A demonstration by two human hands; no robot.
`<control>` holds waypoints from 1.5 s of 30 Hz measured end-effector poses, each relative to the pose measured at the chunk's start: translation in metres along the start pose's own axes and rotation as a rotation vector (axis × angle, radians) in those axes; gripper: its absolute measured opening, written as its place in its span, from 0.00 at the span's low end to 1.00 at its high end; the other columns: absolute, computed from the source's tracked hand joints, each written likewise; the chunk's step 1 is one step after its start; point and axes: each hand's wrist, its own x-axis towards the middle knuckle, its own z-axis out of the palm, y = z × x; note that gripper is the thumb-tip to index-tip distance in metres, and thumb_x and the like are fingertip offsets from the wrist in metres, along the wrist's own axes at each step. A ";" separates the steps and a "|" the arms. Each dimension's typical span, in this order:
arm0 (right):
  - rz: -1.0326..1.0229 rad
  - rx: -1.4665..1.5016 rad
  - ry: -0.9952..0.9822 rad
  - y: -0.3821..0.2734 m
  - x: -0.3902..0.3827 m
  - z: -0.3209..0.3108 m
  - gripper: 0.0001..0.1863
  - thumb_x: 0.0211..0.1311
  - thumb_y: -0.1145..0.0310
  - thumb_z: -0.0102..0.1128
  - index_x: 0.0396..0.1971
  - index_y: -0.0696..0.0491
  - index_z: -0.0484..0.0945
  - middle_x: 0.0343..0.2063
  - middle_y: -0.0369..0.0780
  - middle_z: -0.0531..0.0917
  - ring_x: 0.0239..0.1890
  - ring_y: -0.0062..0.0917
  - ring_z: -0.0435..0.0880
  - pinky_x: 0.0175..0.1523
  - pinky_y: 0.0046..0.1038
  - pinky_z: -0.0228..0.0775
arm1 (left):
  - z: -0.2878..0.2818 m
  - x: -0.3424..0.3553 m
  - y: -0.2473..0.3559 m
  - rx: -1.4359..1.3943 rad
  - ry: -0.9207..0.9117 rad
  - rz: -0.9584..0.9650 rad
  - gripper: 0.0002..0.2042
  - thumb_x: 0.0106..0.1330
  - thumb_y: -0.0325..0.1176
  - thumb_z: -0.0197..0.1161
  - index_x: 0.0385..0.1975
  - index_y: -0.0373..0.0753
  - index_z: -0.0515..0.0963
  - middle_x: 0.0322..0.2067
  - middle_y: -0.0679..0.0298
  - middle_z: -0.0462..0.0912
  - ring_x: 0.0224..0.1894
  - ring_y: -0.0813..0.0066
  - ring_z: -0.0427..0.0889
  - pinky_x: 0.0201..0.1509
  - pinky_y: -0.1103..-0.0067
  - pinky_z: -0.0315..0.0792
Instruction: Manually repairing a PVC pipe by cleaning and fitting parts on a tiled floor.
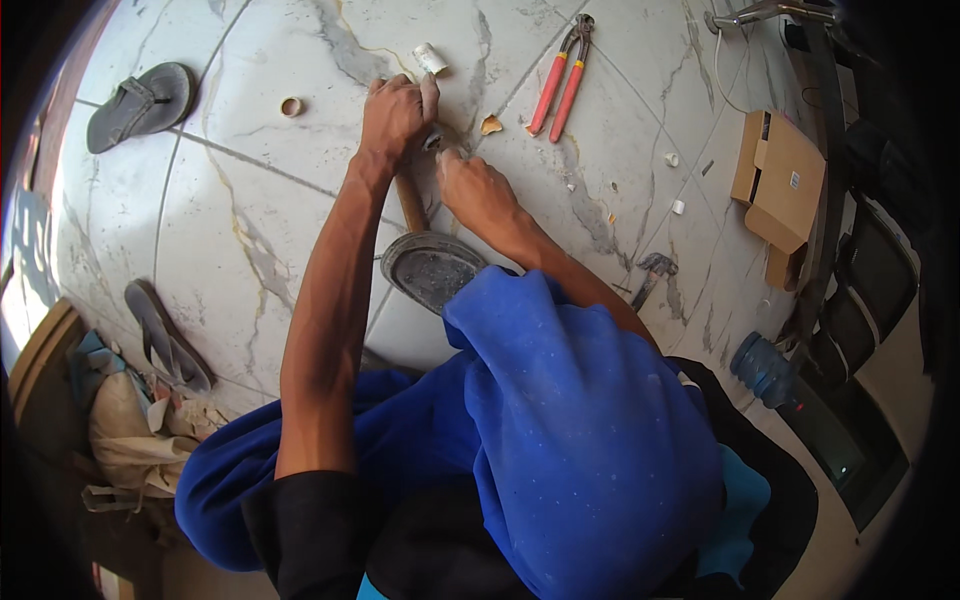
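Both hands are close together over the marble-patterned tiles. My left hand (400, 115) is closed in a fist, its thumb side toward a short white cylinder (430, 58). Just right of it, my right hand (478, 190) is closed too, fingertips pointing at the left hand. A small grey round piece (432, 140) shows in the gap between them; which hand grips it is hidden. From under my left wrist a wooden handle (410, 203) runs toward a dark oval dish-like thing (430, 268) with a raised rim, near my blue-clothed knee.
Red-handled pincers (562, 85) lie beyond my right hand, a hammer (655, 275) beside my right forearm. Around are a brown ring (291, 107), a yellowish chip (490, 125), a cardboard box (790, 185), a water bottle (763, 368) and two flip-flops (145, 108) on the left.
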 end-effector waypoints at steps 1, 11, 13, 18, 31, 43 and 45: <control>0.001 -0.076 0.092 0.012 -0.015 0.000 0.12 0.61 0.65 0.42 0.27 0.60 0.68 0.18 0.54 0.77 0.24 0.45 0.80 0.27 0.38 0.73 | 0.010 0.004 0.010 -0.059 0.052 0.038 0.22 0.64 0.37 0.39 0.08 0.37 0.70 0.14 0.58 0.73 0.27 0.63 0.71 0.38 0.71 0.60; 0.107 -0.084 -0.016 0.013 -0.029 0.003 0.12 0.61 0.65 0.42 0.27 0.60 0.68 0.18 0.54 0.77 0.23 0.44 0.79 0.25 0.38 0.73 | 0.020 -0.003 0.012 -0.008 0.032 0.006 0.21 0.64 0.35 0.40 0.09 0.38 0.70 0.13 0.60 0.73 0.26 0.64 0.71 0.38 0.73 0.61; 0.043 -0.072 0.015 0.012 -0.005 -0.003 0.12 0.61 0.65 0.42 0.27 0.59 0.68 0.17 0.53 0.77 0.23 0.44 0.79 0.25 0.37 0.73 | 0.012 0.006 0.006 -0.001 0.012 0.021 0.20 0.64 0.35 0.40 0.10 0.38 0.70 0.13 0.60 0.73 0.26 0.65 0.71 0.37 0.73 0.61; 0.122 -0.086 -0.007 0.012 -0.030 0.001 0.12 0.61 0.64 0.42 0.28 0.59 0.68 0.18 0.53 0.77 0.24 0.46 0.79 0.27 0.37 0.73 | 0.017 0.001 0.008 0.020 0.014 0.039 0.19 0.63 0.34 0.40 0.10 0.38 0.70 0.13 0.61 0.73 0.27 0.65 0.71 0.37 0.72 0.61; 0.085 -0.083 0.020 0.013 -0.027 0.001 0.13 0.62 0.64 0.40 0.27 0.60 0.67 0.17 0.54 0.76 0.23 0.46 0.79 0.27 0.39 0.72 | 0.017 0.001 0.003 0.052 0.021 -0.009 0.21 0.63 0.36 0.39 0.09 0.37 0.70 0.16 0.59 0.76 0.28 0.64 0.73 0.40 0.71 0.61; 0.065 -0.085 0.005 0.012 -0.023 -0.005 0.13 0.62 0.64 0.40 0.28 0.59 0.68 0.17 0.55 0.76 0.24 0.50 0.77 0.30 0.43 0.70 | 0.014 0.003 0.013 0.040 0.010 -0.041 0.22 0.63 0.38 0.40 0.08 0.36 0.71 0.15 0.56 0.74 0.26 0.63 0.73 0.41 0.72 0.62; 0.033 -0.047 -0.013 0.006 -0.008 -0.002 0.14 0.62 0.64 0.40 0.28 0.59 0.68 0.18 0.55 0.76 0.25 0.50 0.77 0.30 0.43 0.70 | 0.015 -0.001 0.005 0.042 0.033 -0.062 0.23 0.63 0.38 0.40 0.08 0.36 0.71 0.15 0.56 0.75 0.26 0.63 0.73 0.41 0.72 0.63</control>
